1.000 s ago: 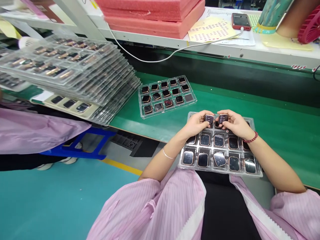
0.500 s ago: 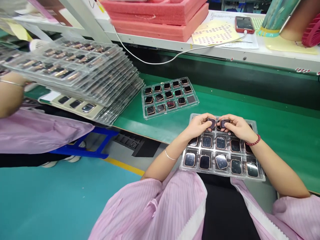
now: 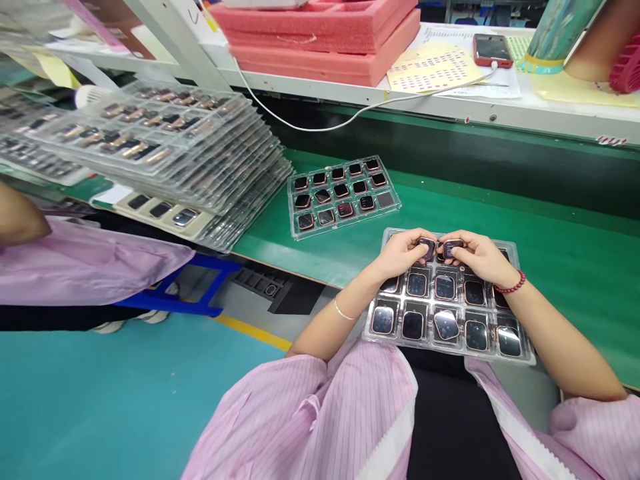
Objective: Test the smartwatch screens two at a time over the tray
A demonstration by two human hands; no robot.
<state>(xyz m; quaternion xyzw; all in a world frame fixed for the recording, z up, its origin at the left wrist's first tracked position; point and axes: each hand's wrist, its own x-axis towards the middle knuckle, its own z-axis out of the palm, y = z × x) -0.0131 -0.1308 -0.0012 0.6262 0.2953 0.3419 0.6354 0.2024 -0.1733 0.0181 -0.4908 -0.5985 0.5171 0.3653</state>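
A clear plastic tray [image 3: 523,350] of square watch faces with dark screens and copper-coloured rims lies at the table's front edge, partly over my lap. Above its back row, my left hand [image 3: 404,253] pinches one watch face [image 3: 427,249] between thumb and fingers. Close beside it on the right, my right hand [image 3: 477,253] grips another watch face [image 3: 453,248], whose screen shows small light text. My hands hide part of the tray's back row. In the front row, one watch face [image 3: 447,325] sits tilted in its pocket.
A second tray [image 3: 300,233] of watch faces lies behind, to the left. Farther left rises a tall stack of filled trays [image 3: 240,167], with a person's arm [image 3: 20,217] beside it. Red foam boxes [image 3: 320,63], a phone [image 3: 493,50] and a white cable [image 3: 320,128] are at the shelf.
The whole view has shifted slightly, so most things stand a little farther right. The other person's hand has left the picture at the left. Both my hands keep their watch faces.
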